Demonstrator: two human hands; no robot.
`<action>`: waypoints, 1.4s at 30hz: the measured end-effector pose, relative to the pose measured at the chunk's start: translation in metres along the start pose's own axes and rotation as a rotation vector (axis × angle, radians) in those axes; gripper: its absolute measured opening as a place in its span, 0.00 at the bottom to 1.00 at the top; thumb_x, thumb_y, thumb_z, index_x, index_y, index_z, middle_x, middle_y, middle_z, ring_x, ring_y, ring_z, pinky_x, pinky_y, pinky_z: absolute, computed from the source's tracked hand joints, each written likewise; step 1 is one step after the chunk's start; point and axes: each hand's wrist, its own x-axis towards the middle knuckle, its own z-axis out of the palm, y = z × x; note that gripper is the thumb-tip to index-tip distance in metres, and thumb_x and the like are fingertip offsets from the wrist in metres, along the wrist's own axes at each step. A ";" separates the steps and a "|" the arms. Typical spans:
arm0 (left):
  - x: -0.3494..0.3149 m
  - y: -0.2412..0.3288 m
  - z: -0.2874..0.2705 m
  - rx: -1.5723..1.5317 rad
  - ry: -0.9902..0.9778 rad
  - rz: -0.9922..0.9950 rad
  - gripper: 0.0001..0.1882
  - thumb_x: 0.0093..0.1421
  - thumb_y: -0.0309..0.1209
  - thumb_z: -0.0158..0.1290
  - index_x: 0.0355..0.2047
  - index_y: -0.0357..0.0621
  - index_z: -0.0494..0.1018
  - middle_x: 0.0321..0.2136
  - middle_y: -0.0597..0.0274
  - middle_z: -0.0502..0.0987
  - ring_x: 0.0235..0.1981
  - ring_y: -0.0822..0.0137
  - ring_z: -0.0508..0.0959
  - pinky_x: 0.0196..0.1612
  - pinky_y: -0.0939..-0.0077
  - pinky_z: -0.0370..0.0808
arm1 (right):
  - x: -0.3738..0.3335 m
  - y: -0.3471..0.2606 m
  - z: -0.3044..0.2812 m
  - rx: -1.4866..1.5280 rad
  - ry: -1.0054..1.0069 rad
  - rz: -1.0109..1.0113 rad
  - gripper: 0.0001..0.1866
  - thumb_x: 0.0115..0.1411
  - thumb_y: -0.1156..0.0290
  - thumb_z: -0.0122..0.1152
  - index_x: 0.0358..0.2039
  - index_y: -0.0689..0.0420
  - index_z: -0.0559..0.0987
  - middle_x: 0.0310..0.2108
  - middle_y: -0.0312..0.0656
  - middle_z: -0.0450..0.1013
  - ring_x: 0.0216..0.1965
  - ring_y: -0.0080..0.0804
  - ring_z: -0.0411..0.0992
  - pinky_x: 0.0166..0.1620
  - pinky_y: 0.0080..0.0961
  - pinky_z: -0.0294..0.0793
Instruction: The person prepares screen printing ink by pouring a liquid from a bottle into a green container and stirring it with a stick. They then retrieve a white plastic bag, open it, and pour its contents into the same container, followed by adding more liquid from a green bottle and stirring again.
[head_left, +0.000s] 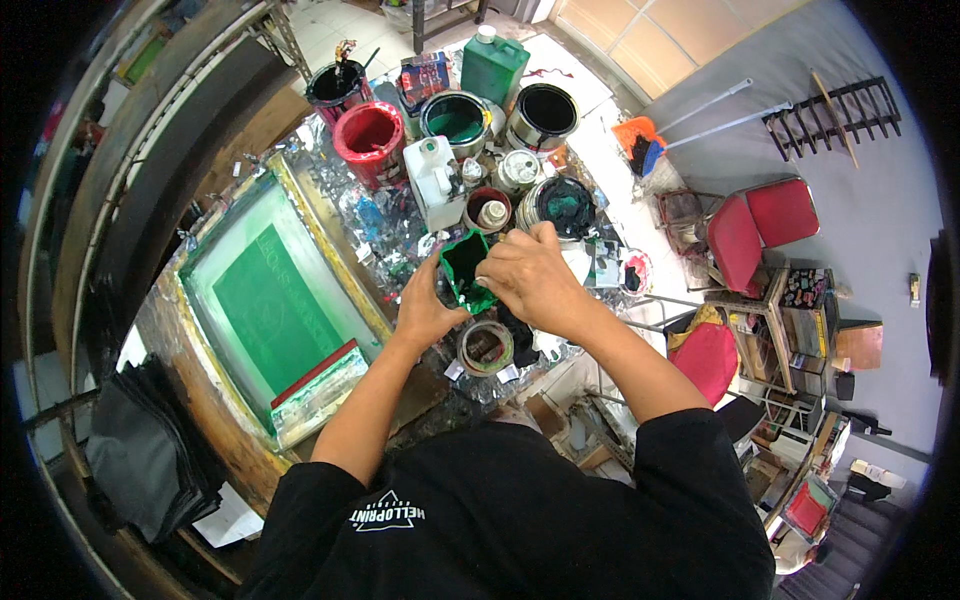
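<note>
My left hand point(428, 308) is wrapped round the side of a small open container point(462, 260) smeared with green ink, its mouth facing up. The fingers of my right hand point(532, 276) are closed at the right rim of that container; what they pinch, if anything, is hidden behind them. Just below stands a round open tub point(486, 348) with dried ink on its rim. Left of my hands lies a printing screen point(275, 310) with a green stencil area, and a squeegee point(315, 375) with a red edge rests at its near end.
Beyond my hands, the ink-stained table holds a red bucket point(368, 140), a white jug point(433, 185), a green jerrycan point(495, 65) and several open ink cans, one point(542, 117) dark inside. Black sheets point(145, 455) are stacked at the left. Red chairs point(735, 240) stand to the right.
</note>
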 end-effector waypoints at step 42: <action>-0.001 0.000 -0.001 0.042 -0.009 0.002 0.56 0.36 0.38 0.74 0.65 0.32 0.62 0.59 0.37 0.72 0.62 0.44 0.72 0.66 0.57 0.67 | 0.000 0.000 -0.004 -0.234 -0.067 -0.087 0.02 0.56 0.69 0.67 0.31 0.49 0.82 0.27 0.33 0.70 0.37 0.32 0.69 0.46 0.39 0.60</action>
